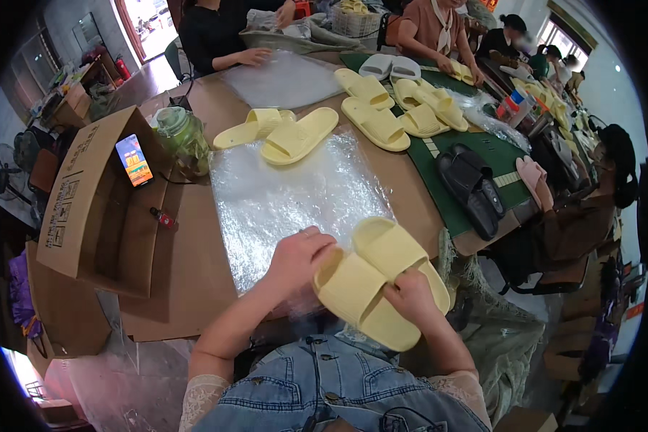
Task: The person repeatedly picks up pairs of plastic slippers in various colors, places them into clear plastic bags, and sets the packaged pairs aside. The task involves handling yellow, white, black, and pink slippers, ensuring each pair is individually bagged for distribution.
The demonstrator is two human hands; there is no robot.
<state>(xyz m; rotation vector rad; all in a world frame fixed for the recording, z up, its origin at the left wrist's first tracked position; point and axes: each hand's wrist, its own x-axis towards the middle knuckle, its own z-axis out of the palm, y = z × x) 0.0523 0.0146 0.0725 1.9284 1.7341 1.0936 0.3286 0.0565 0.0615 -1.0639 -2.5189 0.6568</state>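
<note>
By the near right corner of the counter (180,277), holds pale-yellow slippers (373,281), probably light, soft and springy, best taken by the straps (390,250), gripped there in the right hand (414,295), met by the curled left hand (299,253), perhaps pinching, cannot tell.

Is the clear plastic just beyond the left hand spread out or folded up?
Spread out: the clear plastic lies as a broad, shiny rectangle on the table, reaching from near the left hand to two yellow slippers.
</note>
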